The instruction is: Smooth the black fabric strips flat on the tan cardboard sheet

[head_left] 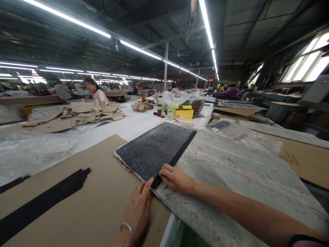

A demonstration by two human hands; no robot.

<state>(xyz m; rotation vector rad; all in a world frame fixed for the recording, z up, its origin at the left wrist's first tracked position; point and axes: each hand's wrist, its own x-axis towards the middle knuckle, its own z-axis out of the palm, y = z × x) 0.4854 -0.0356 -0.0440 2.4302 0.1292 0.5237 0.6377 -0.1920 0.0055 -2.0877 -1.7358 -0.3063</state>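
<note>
A dark grey textured panel (154,149) lies on the table in front of me, with a black strip (177,156) running along its right edge. My right hand (176,178) presses down on the near end of that strip, fingers curled over it. My left hand (138,209), wearing a silver bracelet, lies flat on the brown cardboard (97,192), and its fingertips touch the near corner of the panel. A small pink tool (125,167) lies beside the panel's left edge.
A stack of black strips (43,200) lies on the cardboard to the left. Right of the panel is a worn grey work board (231,171). Bottles and a yellow box (183,112) stand further back. Beige cut pieces (77,115) and clear plastic (28,151) lie left; other people work beyond.
</note>
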